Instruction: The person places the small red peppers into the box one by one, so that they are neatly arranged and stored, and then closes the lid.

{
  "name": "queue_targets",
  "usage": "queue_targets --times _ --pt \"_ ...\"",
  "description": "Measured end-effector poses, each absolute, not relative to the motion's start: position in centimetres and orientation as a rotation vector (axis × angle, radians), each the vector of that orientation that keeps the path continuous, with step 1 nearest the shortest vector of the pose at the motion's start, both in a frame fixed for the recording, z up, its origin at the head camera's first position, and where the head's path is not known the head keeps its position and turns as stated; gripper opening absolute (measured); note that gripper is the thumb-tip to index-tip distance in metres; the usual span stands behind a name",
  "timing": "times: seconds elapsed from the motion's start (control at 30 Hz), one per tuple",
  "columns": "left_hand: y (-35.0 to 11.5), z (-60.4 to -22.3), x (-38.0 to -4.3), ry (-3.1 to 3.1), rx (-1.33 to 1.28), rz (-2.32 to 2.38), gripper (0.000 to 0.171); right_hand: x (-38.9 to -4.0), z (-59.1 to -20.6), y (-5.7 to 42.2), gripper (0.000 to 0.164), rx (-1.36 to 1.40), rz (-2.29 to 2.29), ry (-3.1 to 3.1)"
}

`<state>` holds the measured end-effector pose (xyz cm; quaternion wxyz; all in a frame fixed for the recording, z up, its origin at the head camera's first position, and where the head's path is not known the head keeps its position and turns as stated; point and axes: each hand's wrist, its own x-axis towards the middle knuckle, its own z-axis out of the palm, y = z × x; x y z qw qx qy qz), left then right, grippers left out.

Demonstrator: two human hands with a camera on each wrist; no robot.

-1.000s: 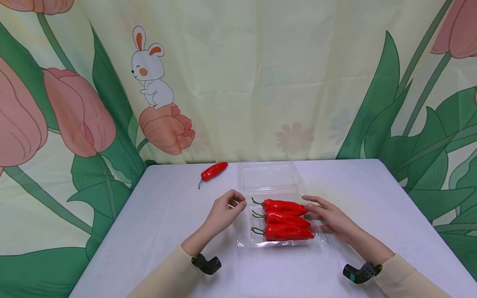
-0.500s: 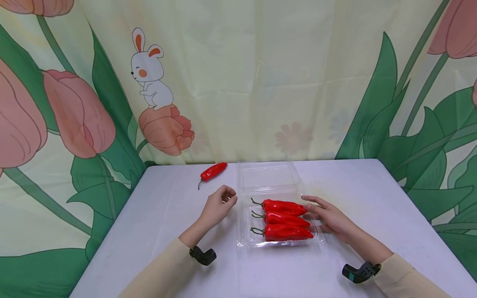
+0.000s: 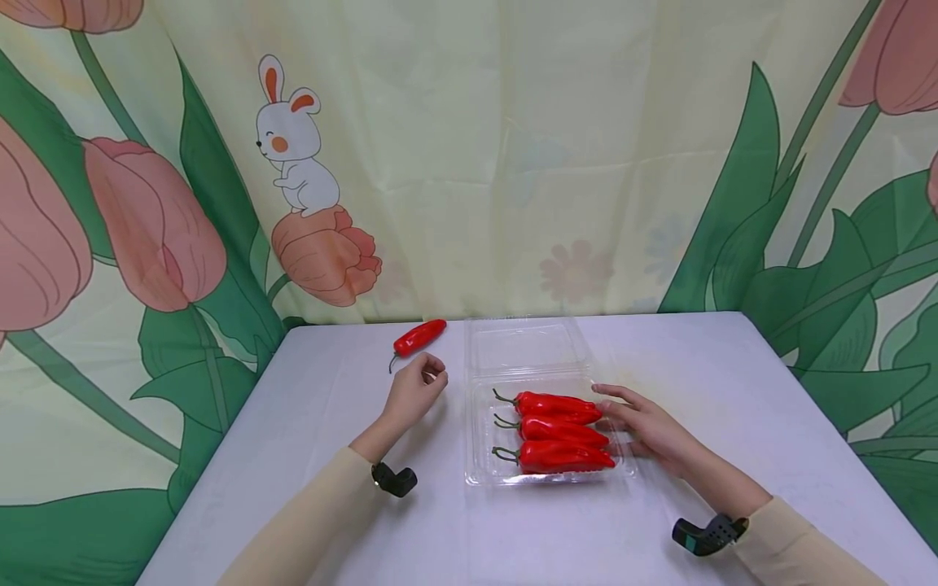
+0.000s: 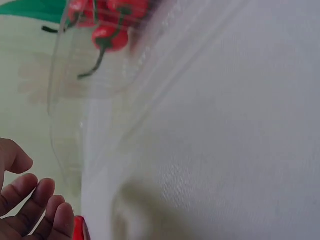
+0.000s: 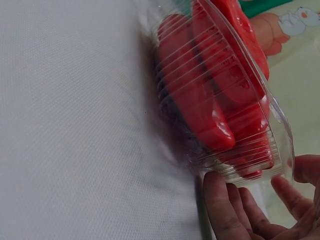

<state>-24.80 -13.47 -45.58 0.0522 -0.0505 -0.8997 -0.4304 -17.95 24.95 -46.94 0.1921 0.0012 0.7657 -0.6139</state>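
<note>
Three long red peppers (image 3: 560,430) with green stems lie side by side in a clear plastic clamshell box (image 3: 479,472), whose lid (image 3: 528,346) lies folded back. At the box's right side is my right hand (image 3: 645,423), its fingers touching the wall; in the right wrist view the fingertips (image 5: 215,187) rest against the ribbed plastic. My left hand (image 3: 414,391) hovers over the table left of the box, fingers loosely bent, holding nothing. Just beyond it lies a single red pepper (image 3: 420,337), its stem toward me. Only a sliver of that pepper (image 4: 78,229) shows in the left wrist view.
A white cloth covers the table (image 3: 308,423). Right behind its far edge hangs a curtain (image 3: 454,163) printed with tulips and a rabbit. Each wrist carries a black band device (image 3: 396,480).
My left hand has moved left and away from me, from beside the box toward the single pepper. The right hand stays at the box, and the peppers have not moved.
</note>
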Motion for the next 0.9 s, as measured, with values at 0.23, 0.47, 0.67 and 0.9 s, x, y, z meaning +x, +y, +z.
queue_targets --times 0.23,0.47,0.67,0.9 --pt "-14.4 -45.9 -26.0 -2.724 -0.082 -1.275 0.018 -17.9 -47.0 24.9 0.068 0.005 -1.733 2.146" --pt "-15.5 -45.9 -27.3 -2.719 -0.022 -1.211 0.016 -17.8 -46.9 24.9 0.068 0.008 -1.734 2.146" --pt "-16.4 -46.0 -28.5 -2.779 0.056 -1.117 0.019 -17.9 -46.8 24.9 0.067 0.014 -1.733 2.143" --pt "-17.2 -46.4 -29.1 -2.768 0.131 -1.057 0.019 -17.9 -46.9 25.0 0.069 0.011 -1.735 2.135"
